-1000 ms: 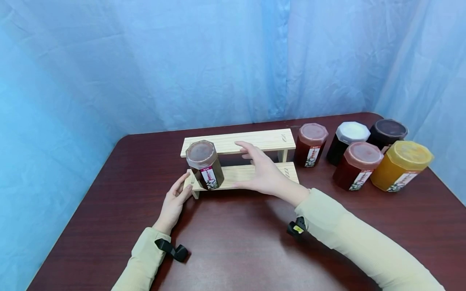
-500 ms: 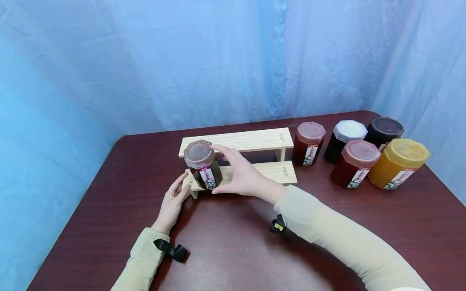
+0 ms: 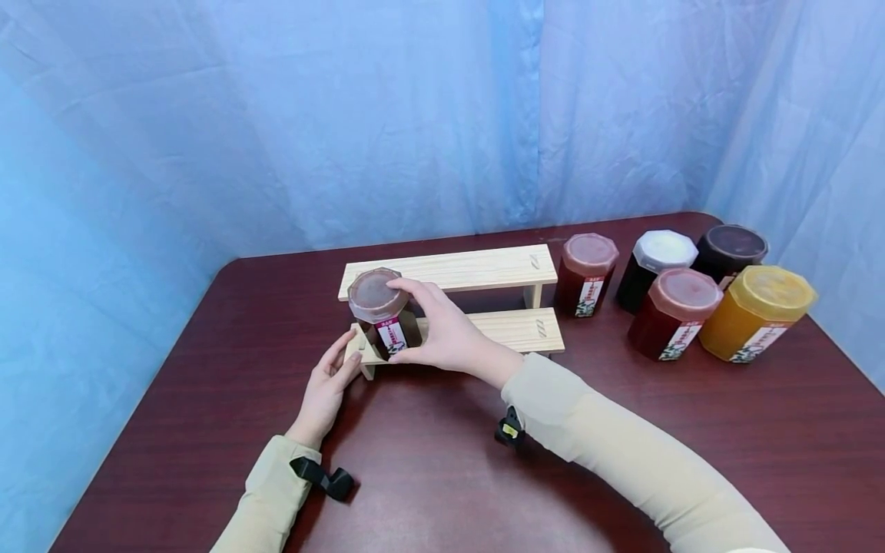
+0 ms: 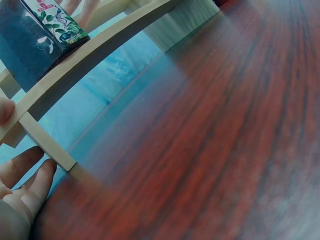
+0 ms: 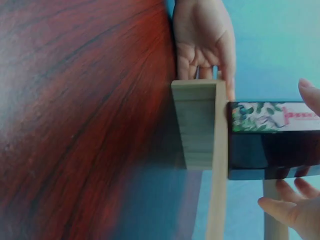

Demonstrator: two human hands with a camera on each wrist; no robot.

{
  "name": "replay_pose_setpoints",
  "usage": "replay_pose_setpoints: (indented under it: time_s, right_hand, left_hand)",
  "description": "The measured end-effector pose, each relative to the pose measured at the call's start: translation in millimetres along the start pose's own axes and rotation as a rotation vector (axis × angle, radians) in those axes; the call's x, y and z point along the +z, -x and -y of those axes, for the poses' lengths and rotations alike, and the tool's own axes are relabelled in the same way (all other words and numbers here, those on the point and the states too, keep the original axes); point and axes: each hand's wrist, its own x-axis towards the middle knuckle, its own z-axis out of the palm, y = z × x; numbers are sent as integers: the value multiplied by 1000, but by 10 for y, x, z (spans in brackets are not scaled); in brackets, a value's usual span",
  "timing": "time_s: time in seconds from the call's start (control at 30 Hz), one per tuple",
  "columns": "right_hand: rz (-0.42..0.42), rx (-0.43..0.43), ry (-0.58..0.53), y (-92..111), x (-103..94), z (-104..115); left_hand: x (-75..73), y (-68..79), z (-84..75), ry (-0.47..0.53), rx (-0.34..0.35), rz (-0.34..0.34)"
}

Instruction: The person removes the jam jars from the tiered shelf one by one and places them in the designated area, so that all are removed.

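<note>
A two-tier wooden rack (image 3: 442,270) stands on the table. Near the left end of its lower board (image 3: 515,330) is an upright dark jar (image 3: 375,296) with a brownish translucent lid and a white and pink label. My right hand (image 3: 449,332) holds this jar from its right side, thumb low at the front and fingers by the lid and far side. In the right wrist view, fingertips lie at the jar's (image 5: 255,152) side. My left hand (image 3: 323,388) grips the rack's left end; its thumb is on the board and its fingers (image 4: 42,180) are against the leg.
On the right stand two red jars (image 3: 586,265) (image 3: 667,326), a dark jar with a white lid (image 3: 664,250), a black-lidded jar (image 3: 733,242) and a yellow jar (image 3: 750,311). Blue curtains (image 3: 387,115) hang behind the dark red table (image 3: 442,476).
My right hand has moved left along the lower board and closed round the dark jar. My left hand has stayed at the rack's end.
</note>
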Motion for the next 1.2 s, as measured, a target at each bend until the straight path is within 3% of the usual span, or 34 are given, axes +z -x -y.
replay_pose_setpoints:
  time_s: [0.5, 1.2]
  right_hand:
    - [-70, 28, -60, 9, 143, -63]
    - [-242, 40, 74, 3, 370, -32]
  left_hand:
    - [5, 1, 6, -1, -2, -4]
    - [0, 9, 6, 15, 3, -5]
